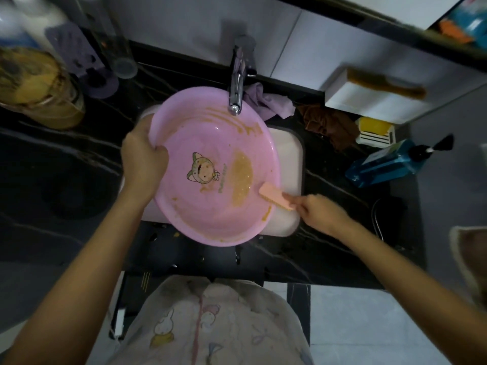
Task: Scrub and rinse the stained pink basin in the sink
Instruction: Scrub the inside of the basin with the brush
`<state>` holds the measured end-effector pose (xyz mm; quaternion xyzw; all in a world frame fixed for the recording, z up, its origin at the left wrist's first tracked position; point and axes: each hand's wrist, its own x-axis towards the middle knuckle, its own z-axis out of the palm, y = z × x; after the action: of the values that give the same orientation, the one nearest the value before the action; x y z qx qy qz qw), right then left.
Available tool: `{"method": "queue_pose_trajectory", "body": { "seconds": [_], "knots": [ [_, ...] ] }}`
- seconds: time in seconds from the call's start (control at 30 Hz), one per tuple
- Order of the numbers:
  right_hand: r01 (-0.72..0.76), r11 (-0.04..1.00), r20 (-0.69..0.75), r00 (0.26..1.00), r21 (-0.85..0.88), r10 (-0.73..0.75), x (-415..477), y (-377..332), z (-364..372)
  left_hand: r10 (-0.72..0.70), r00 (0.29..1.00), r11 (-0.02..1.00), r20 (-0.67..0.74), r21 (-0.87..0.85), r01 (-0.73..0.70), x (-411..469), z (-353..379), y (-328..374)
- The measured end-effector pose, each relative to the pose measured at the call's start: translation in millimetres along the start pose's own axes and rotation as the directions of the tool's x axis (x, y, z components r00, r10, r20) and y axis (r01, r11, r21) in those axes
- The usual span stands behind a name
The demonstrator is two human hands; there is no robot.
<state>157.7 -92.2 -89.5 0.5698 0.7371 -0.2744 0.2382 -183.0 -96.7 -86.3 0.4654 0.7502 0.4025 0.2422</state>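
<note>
A round pink basin (208, 206) sits tilted over the white sink (290, 154), under the chrome tap (237, 85). A cartoon figure is printed in its middle. Brown stains streak its far wall, and a brown patch lies right of the figure. My left hand (143, 154) grips the basin's left rim, thumb inside. My right hand (321, 209) holds a small pink scrubbing brush (274, 196), whose head rests on the basin's right inner wall beside the brown patch.
A black marbled counter (66, 180) surrounds the sink. Purple cloth (271, 102) and brown cloth (329, 125) lie behind it. A blue pump bottle (387, 162) lies at right near a yellow sponge holder (374, 130). A white box (369, 101) carries a brush. Jars stand far left.
</note>
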Motion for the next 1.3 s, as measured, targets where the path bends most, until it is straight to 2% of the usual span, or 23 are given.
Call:
{"method": "queue_pose_trajectory", "body": {
  "seconds": [0.13, 0.23, 0.33, 0.4, 0.47, 0.5, 0.57, 0.63, 0.67, 0.77, 0.9, 1.0, 1.03, 1.13, 1.17, 1.23, 1.3],
  "knots": [
    [0.018, 1.000, 0.041, 0.999, 0.020, -0.019, -23.8, -51.2, 34.3, 0.000, 1.000, 1.000, -0.008, -0.014, -0.001, 0.1, 0.2, 0.4],
    [0.083, 0.970, 0.095, 0.990, 0.227, -0.107, -22.5, -97.6, 45.9, 0.001, 1.000, 1.000, -0.016, -0.006, -0.001, 0.3, 1.3, 1.1],
    [0.117, 0.854, 0.097, 0.977, 0.507, -0.191, -19.5, -139.7, 44.5, 0.011, 1.000, 1.000, -0.023, 0.005, -0.011, 1.2, 2.5, 0.8],
    [0.121, 0.822, 0.105, 0.971, 0.557, -0.214, -14.8, -151.2, 41.1, 0.016, 1.000, 1.000, -0.018, 0.005, -0.015, 1.9, 3.5, 0.4],
    [0.108, 0.869, 0.143, 0.969, 0.484, -0.200, -5.1, -142.9, 39.4, 0.022, 1.000, 1.000, -0.009, 0.003, -0.022, 1.6, 2.9, -0.1],
    [0.106, 0.918, 0.157, 0.971, 0.381, -0.178, -0.1, -132.2, 38.8, 0.027, 1.000, 1.000, -0.007, 0.003, -0.027, 1.7, 3.1, -0.1],
    [0.124, 0.991, 0.164, 0.978, 0.046, -0.130, 11.6, -106.8, 39.1, 0.029, 1.000, 1.000, -0.002, -0.004, -0.029, 1.9, 1.2, -2.6],
    [0.110, 0.962, 0.127, 0.989, -0.251, -0.080, 24.0, -84.3, 32.2, 0.018, 1.000, 0.999, 0.008, -0.034, -0.018, 1.9, 0.2, -4.9],
    [0.089, 0.943, 0.080, 0.995, -0.320, -0.067, 32.7, -74.3, 26.5, 0.014, 1.000, 0.999, 0.011, -0.049, -0.014, 2.3, 0.3, -4.9],
    [0.046, 0.956, -0.038, 0.998, -0.288, -0.060, 56.5, -62.8, 16.5, 0.010, 1.000, 0.998, 0.011, -0.059, -0.009, 1.3, 0.3, -3.1],
    [0.086, 0.990, 0.134, 0.988, -0.112, -0.071, 59.1, -68.5, 26.1, 0.004, 1.000, 0.999, -0.003, -0.032, -0.004, 0.3, -1.2, 1.1],
    [0.009, 0.994, 0.023, 1.000, -0.105, -0.007, 63.1, -58.9, 17.6, 0.007, 1.000, 0.999, 0.003, -0.051, -0.007, 0.6, 0.0, -1.4],
    [0.017, 0.995, 0.027, 1.000, -0.103, -0.015, 63.4, -58.4, 18.4, 0.009, 1.000, 0.998, 0.005, -0.057, -0.009, 0.3, 0.5, -2.4],
    [0.092, 0.995, 0.207, 0.975, -0.032, -0.083, 60.8, -64.3, 30.9, 0.016, 1.000, 0.998, 0.008, -0.057, -0.015, 0.5, 1.1, -4.8],
    [0.095, 0.995, 0.221, 0.971, -0.022, -0.087, 62.5, -61.5, 29.8, 0.011, 1.000, 0.998, 0.011, -0.067, -0.010, 1.4, 2.1, -6.0],
    [0.102, 0.994, 0.171, 0.981, -0.027, -0.096, 72.4, -50.9, 17.4, 0.012, 1.000, 0.997, 0.022, -0.083, -0.010, 1.4, 2.3, -7.9],
    [0.147, 0.982, 0.095, 0.986, -0.120, -0.136, 84.1, -40.5, -3.6, 0.017, 0.999, 0.995, 0.027, -0.095, -0.015, 2.9, 2.3, -7.4]
  ]
}}
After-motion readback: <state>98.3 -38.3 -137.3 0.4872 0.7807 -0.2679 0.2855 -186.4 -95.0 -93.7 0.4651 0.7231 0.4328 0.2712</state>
